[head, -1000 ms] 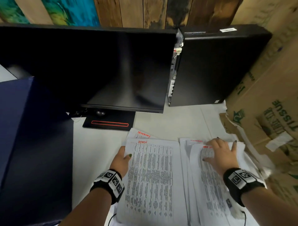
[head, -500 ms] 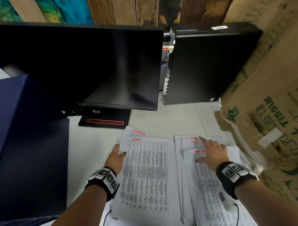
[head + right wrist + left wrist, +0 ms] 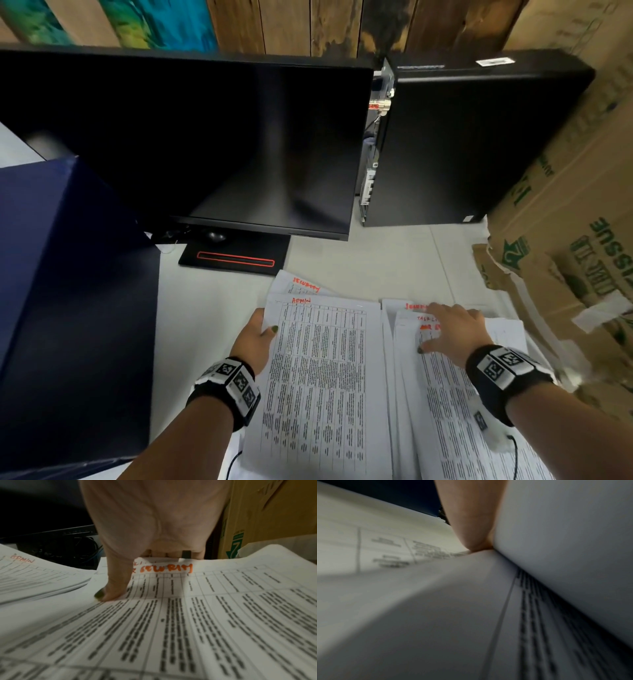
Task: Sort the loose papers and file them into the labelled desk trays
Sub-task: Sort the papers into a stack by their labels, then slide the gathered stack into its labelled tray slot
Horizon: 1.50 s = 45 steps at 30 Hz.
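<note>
Papers in 2 stacks on the white table (image 3: 212, 329), a hand on each.

Largest around are the dark monitor (image 3: 191, 144), the black computer tower (image 3: 472, 144), the blue box (image 3: 68, 308) at left and the cardboard cartons (image 3: 565, 240) at right. The ADMIN stack (image 3: 325, 383) and the right stack (image 3: 462, 428) lie side by side, long axes running away from the person, red headings at the far end. The left hand (image 3: 255, 342) pinches the ADMIN stack's left edge, thumb on top. The right hand (image 3: 452, 332) rests flat on the right stack, grip spread, thumb (image 3: 109, 593) pressing the sheet.
</note>
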Motion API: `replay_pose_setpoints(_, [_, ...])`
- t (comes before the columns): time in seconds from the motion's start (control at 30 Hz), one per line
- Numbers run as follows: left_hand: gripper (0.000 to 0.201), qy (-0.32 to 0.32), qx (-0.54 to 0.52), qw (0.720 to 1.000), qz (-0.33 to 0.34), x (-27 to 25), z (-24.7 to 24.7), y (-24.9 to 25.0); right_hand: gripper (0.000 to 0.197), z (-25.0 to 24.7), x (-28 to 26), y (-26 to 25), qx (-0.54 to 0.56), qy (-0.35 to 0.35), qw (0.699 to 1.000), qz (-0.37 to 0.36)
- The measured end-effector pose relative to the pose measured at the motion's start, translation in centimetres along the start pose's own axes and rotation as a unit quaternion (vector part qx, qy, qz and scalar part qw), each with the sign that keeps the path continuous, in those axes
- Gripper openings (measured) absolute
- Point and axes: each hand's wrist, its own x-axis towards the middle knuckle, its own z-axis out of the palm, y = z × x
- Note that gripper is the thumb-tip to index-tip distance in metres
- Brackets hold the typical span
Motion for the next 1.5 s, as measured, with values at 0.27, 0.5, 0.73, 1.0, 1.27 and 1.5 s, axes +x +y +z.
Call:
replay_pose_setpoints(0.27, [0.031,-0.010,0.005,1.000,-0.022,0.1,-0.3,0.5,0.039,-0.8,1.2,-0.6,0.013,0.041,0.999,0.000])
replay_pose_setpoints(0.5, [0.030,-0.022,0.026,0.999,-0.020,-0.2,-2.1,2.5,0.053,-1.3,1.5,-3.5,0.240,0.019,0.969,-0.061])
replay_pose_setpoints(0.73, [0.031,0.087,-0.107,0.990,-0.011,-1.8,-4.2,3.5,0.039,-1.9,-0.9,-6.6,0.523,-0.066,0.848,-0.050])
replay_pose_setpoints(1.0, [0.024,0.099,-0.186,0.977,0.042,-6.5,-6.1,6.8,0.031,-0.9,-3.1,-10.3,0.565,-0.080,0.818,-0.075])
replay_pose_setpoints(1.27, [0.030,0.111,-0.041,0.993,0.001,-10.1,-6.5,5.2,0.028,-3.5,-5.6,-11.8,0.590,-0.041,0.799,-0.106])
replay_pose_setpoints(1.5, [0.028,0.170,-0.160,0.971,0.055,-14.3,-6.4,4.7,0.033,-4.3,-7.3,-12.3,0.577,-0.037,0.802,-0.151])
